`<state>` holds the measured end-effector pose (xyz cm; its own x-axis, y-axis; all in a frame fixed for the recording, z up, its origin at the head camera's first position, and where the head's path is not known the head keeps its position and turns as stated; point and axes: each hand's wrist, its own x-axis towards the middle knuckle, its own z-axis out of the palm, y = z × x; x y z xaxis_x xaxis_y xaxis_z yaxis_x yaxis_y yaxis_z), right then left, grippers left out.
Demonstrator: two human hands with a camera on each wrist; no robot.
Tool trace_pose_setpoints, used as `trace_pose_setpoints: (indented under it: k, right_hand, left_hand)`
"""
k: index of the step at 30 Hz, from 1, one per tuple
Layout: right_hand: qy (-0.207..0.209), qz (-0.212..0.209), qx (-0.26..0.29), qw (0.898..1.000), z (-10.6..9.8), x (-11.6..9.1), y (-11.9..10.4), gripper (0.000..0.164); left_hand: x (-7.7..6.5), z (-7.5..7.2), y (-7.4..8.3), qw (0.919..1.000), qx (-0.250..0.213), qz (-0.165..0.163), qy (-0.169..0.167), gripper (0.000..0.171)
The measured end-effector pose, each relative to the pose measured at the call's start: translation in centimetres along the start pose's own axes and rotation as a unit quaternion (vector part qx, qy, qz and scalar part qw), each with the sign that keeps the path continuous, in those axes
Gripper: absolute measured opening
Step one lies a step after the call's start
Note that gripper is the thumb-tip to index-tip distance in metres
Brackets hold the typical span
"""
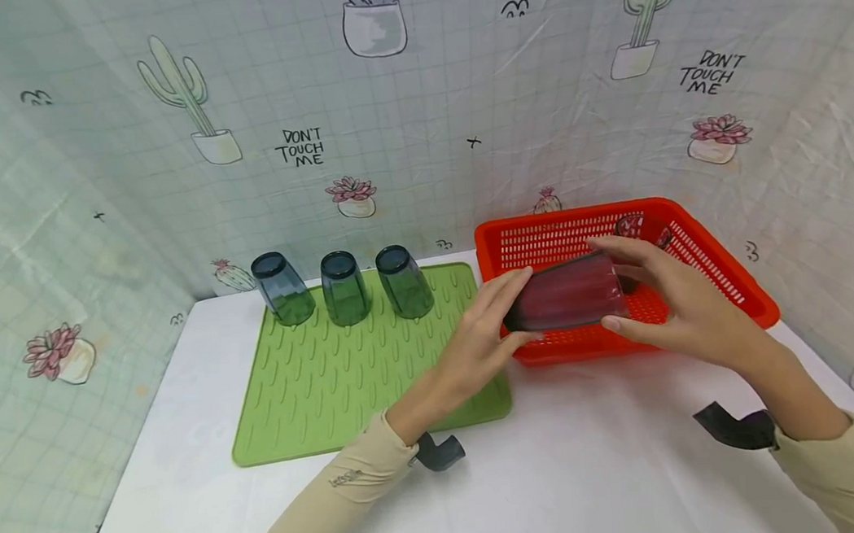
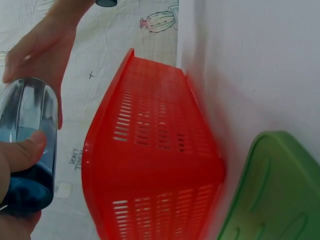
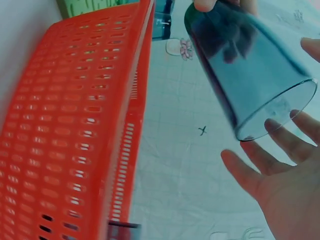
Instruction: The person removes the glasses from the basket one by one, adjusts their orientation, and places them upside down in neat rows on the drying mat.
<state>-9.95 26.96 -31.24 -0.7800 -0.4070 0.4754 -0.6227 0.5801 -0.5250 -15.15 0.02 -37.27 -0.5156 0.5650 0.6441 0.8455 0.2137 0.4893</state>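
A tinted clear drinking glass (image 1: 568, 294) is held on its side above the red basket (image 1: 721, 269). My left hand (image 1: 479, 337) grips its dark, thick base end, thumb along the side in the left wrist view. At the glass's mouth, my right hand (image 1: 682, 308) has its fingers spread and nearly straight around the rim. In the right wrist view the fingertips (image 3: 272, 125) are by the rim; whether they all touch it I cannot tell. Three similar glasses (image 1: 344, 288) stand upside down in a row along the back of the green mat (image 1: 317, 395).
Inside the basket's back right corner is at least one more glass (image 1: 628, 226), partly hidden by my right hand. Basket and mat sit side by side on a white table (image 1: 557, 470). A cactus-print cloth (image 1: 416, 96) hangs behind and at both sides.
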Motion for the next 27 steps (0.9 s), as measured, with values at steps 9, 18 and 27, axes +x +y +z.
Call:
trace_pose_setpoints:
  k: [9,18,27]
  right_hand:
    - [-0.035,-0.030,-0.145,0.988,-0.2,0.6,-1.5,0.103]
    - [-0.081,-0.097,-0.298,0.946,0.2,2.2,-2.4,0.109]
    - [-0.090,-0.089,-0.361,0.924,1.4,3.0,-2.1,0.111]
  left_hand:
    - [0.2,-1.0,0.3,0.9871,0.144,0.071,0.007,0.074]
    - [0.4,-2.1,1.0,0.9576,0.261,0.122,-0.003,0.070]
    - [0.6,-2.4,1.9,0.9374,0.313,0.153,0.003,0.057]
